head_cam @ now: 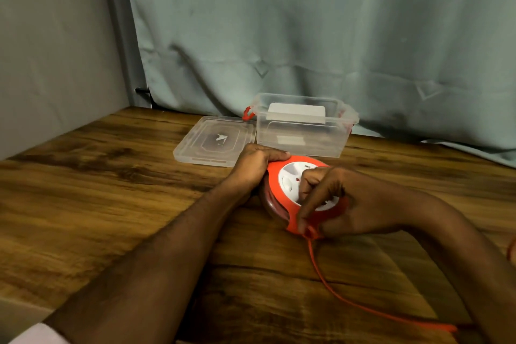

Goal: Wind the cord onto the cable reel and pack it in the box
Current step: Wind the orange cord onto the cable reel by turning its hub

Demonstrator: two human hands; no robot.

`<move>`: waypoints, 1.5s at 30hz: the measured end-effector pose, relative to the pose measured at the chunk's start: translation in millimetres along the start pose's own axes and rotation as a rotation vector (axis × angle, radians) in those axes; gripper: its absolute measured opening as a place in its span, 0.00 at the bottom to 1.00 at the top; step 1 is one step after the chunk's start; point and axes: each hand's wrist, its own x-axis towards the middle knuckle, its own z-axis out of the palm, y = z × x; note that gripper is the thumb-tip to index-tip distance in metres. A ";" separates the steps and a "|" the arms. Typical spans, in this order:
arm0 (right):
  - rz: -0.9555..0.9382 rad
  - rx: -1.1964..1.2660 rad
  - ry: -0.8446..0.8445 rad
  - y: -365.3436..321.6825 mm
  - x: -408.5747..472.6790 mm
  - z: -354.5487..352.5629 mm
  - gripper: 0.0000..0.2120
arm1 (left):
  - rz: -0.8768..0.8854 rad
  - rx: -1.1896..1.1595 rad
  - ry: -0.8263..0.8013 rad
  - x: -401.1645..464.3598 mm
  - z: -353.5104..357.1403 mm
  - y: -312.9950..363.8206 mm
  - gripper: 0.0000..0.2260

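**Q:** Where are the cable reel and the person's hands?

**A:** An orange cable reel with a white socket face lies on the wooden surface, directly in front of the person. The left hand grips the reel's left rim, fingers curled over the far edge to steady it. The right hand rests over the white centre, its fingers bent around what appears to be a winding knob, though the knob itself is hidden beneath them.

**Q:** And the cord?

**A:** An orange flat cord leaves the reel at its near edge, just under the right hand, and trails across the surface toward the lower right, running out of the frame. How much remains loose cannot be told.

**Q:** Where is the box?

**A:** A clear plastic box with red latches stands open just behind the reel, against a grey-green curtain. Something pale sits at the back of it; what it is cannot be made out. Its clear lid lies flat on the surface beside it, to its left.

**Q:** How far along does the task look?

**A:** Winding seems to be in progress, not finished, since cord still lies outside the reel. The box is opened and ready. What remains, by this view: drawing in the rest of the cord, placing the reel in the box, and probably fitting the lid.
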 end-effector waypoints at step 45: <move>0.175 0.002 0.128 13.8 -15.2 -22.7 0.06 | -0.045 -0.212 0.361 11.7 -7.4 -2.7 0.05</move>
